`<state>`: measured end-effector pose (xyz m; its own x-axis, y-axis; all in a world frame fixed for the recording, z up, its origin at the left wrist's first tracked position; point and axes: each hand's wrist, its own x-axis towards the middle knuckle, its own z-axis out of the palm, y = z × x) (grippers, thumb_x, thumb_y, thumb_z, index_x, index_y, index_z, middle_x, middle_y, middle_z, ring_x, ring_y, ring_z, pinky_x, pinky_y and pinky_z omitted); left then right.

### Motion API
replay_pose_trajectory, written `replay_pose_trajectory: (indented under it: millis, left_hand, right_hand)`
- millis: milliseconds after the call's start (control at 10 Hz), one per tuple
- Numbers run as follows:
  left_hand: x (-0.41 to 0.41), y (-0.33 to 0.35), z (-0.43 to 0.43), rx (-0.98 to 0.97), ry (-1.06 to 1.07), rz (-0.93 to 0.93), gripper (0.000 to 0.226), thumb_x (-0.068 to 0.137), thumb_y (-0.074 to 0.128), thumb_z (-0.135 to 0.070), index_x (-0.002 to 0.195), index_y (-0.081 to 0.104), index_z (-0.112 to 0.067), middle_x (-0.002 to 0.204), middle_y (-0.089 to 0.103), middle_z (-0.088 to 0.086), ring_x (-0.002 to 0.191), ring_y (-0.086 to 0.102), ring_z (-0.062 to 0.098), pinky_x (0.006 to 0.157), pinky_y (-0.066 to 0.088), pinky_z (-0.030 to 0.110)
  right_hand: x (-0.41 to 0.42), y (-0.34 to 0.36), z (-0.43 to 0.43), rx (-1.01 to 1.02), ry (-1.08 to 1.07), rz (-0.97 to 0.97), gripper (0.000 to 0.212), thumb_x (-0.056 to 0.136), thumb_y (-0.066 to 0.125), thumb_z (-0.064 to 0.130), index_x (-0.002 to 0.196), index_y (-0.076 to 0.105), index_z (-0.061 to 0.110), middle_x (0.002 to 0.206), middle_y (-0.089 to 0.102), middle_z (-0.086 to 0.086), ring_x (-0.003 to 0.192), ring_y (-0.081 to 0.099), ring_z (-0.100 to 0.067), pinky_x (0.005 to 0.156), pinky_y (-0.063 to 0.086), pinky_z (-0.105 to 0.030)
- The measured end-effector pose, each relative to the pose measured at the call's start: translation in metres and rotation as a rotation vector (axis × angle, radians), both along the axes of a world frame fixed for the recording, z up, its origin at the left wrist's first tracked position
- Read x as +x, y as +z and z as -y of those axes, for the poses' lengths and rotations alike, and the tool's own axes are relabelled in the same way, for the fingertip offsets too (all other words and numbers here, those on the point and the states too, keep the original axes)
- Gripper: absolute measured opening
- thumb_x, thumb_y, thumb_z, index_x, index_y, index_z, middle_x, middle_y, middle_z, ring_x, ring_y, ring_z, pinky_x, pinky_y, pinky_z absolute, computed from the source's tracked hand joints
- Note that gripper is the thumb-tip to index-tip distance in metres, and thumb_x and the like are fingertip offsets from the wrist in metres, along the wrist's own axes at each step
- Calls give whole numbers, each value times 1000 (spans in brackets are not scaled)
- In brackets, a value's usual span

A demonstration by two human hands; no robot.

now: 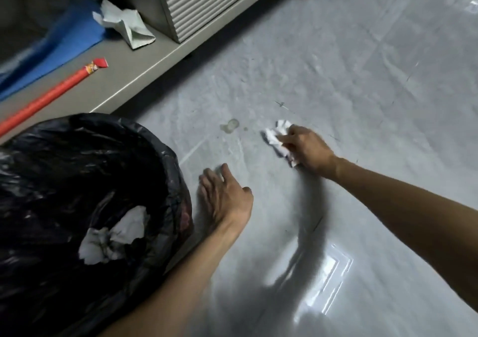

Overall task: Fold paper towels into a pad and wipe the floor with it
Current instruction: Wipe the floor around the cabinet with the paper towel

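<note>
The right hand (307,146) is gripping one crumpled paper towel wad (276,137), fingers curled round it, pressing it onto the grey floor (362,78). Just left of the wad, one pale stain (230,125) is lying apart from it. The left hand (225,197) is resting flat on the floor, fingers spread, holding nothing. Beside it, one black bin bag (77,168) is holding one used towel (113,235). A third towel (124,23) is lying on a low shelf (155,59) far beyond.

The paper towel wad (277,139) is white, the bin liner (85,160) black, the floor (349,83) grey, the mat (59,49) blue, the stick (49,97) red.
</note>
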<state>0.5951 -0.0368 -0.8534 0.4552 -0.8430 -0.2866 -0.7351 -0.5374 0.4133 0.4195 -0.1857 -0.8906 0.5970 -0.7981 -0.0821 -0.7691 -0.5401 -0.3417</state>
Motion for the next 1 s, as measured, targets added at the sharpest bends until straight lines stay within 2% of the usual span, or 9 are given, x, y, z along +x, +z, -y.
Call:
replay_pose_trajectory:
  millis: [200, 300, 400, 500, 600, 700, 800, 900, 1000]
  left_hand:
    - [-7, -16, 13, 366, -290, 93, 119, 71, 64, -66, 151, -7, -15, 146, -6, 46, 138, -8, 59, 117, 5, 56]
    - [-10, -21, 30, 462, -277, 100, 131, 63, 72, -65, 150, -13, -18, 142, -10, 50, 135, -8, 63, 115, 7, 58]
    - [-10, -23, 34, 479, -256, 90, 132, 61, 74, -65, 150, -13, -21, 142, -11, 50, 135, -9, 62, 115, 6, 58]
    - [-9, -27, 32, 473, -257, 106, 136, 57, 75, -67, 150, -13, -21, 143, -8, 50, 135, -8, 62, 115, 5, 57]
    - [-9, -28, 31, 468, -257, 111, 137, 55, 76, -67, 150, -12, -21, 143, -8, 50, 135, -9, 62, 115, 4, 57]
    - [-10, -27, 34, 484, -268, 110, 136, 56, 76, -66, 150, -12, -21, 142, -8, 50, 135, -9, 63, 114, 5, 57]
    - [-9, -26, 35, 493, -269, 108, 135, 57, 75, -66, 150, -11, -21, 143, -9, 50, 135, -9, 62, 115, 6, 58]
    - [-9, -26, 34, 495, -288, 126, 134, 59, 74, -67, 149, -14, -21, 143, -9, 49, 135, -8, 62, 116, 7, 58]
    - [-8, -25, 34, 486, -290, 121, 133, 61, 74, -65, 149, -14, -20, 142, -9, 49, 135, -9, 63, 116, 7, 59]
  right_hand:
    - [11, -3, 71, -174, -517, 18, 31, 91, 52, 4, 79, 51, 32, 92, 58, -16, 61, 33, 9, 54, 24, -18]
    - [92, -21, 50, -167, 36, 156, 21, 92, 57, 31, 81, 61, 14, 73, 71, -14, 55, 61, -19, 51, 49, -30]
    - [121, -15, 32, -182, 525, 54, 14, 94, 57, 32, 82, 64, 29, 81, 69, -4, 67, 56, -16, 63, 46, -22]
    - [122, 0, 68, -58, 544, 1, 42, 93, 53, 8, 84, 51, 49, 100, 55, -4, 77, 40, 0, 74, 34, -14]
    - [114, 8, 94, -50, 177, 133, 13, 90, 57, 18, 88, 62, 30, 96, 59, -16, 76, 56, -17, 73, 45, -25]
    - [141, -3, 59, 30, 159, 97, 21, 95, 53, 26, 109, 66, 18, 100, 66, -16, 86, 64, -29, 75, 50, -39]
    - [146, -9, 24, -38, 512, 105, 21, 91, 53, 48, 82, 61, 31, 79, 63, 5, 66, 58, -2, 61, 42, -16]
    - [99, -17, 55, -254, 459, 61, 36, 82, 55, 60, 77, 56, 24, 79, 62, 1, 62, 57, -5, 58, 43, -23]
    - [51, -7, 89, -247, 28, -20, 20, 86, 65, 40, 85, 62, 20, 79, 66, -8, 60, 56, -13, 58, 43, -35]
